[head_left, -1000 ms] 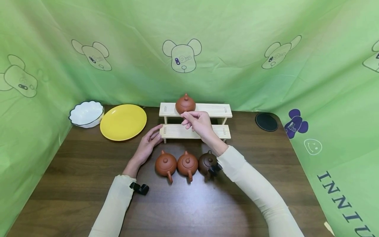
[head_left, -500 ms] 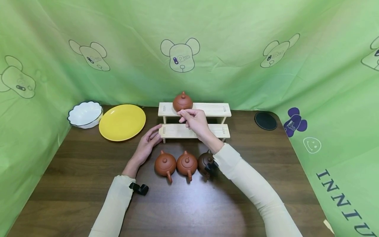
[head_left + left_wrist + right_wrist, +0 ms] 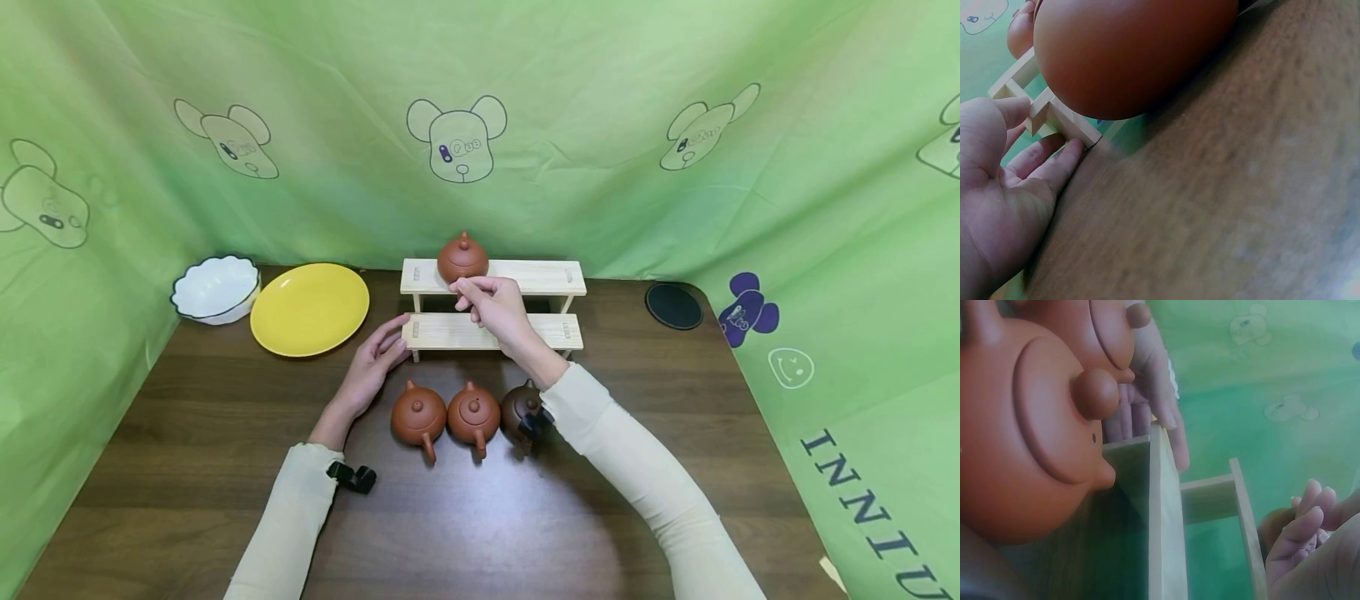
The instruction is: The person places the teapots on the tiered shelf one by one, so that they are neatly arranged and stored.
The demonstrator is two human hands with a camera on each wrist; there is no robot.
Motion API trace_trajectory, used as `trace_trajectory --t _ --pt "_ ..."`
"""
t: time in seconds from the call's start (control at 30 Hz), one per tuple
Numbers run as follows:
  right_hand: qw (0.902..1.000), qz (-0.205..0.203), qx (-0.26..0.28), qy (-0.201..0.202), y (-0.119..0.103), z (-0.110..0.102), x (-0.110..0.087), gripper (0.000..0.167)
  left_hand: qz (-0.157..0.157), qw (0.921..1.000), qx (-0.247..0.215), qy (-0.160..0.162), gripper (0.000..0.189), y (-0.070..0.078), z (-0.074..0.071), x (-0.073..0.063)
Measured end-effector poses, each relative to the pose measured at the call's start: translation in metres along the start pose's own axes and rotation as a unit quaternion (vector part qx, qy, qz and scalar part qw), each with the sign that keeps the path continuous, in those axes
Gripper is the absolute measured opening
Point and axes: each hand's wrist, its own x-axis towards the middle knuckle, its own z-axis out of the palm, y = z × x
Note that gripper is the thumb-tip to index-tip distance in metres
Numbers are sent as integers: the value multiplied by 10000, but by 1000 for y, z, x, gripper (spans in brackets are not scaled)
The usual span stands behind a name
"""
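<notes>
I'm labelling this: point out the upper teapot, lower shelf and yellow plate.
Upper teapot (image 3: 462,269), head view, front of body.
Lower shelf (image 3: 453,331), head view, top face.
Yellow plate (image 3: 310,310), head view, centre.

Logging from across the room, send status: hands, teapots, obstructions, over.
Left hand touching wooden rack, left end. Right hand pinching clay teapot on upper tier. Three more teapots in front, possible obstacles.

The left sleeve (image 3: 287,527) and right sleeve (image 3: 643,473) were long, pale cream and wrinkly. The left hand (image 3: 369,367) and right hand (image 3: 501,312) were bare. The left wrist gadget (image 3: 352,477) was small and black; the right wrist gadget (image 3: 533,424) was maybe the same.
</notes>
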Motion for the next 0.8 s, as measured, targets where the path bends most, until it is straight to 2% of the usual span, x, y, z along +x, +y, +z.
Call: trace_trajectory --t 0.8 --pt "10000 13 34 -32 2 -9 -3 28 -33 10000 35 35 52 2 1 -1"
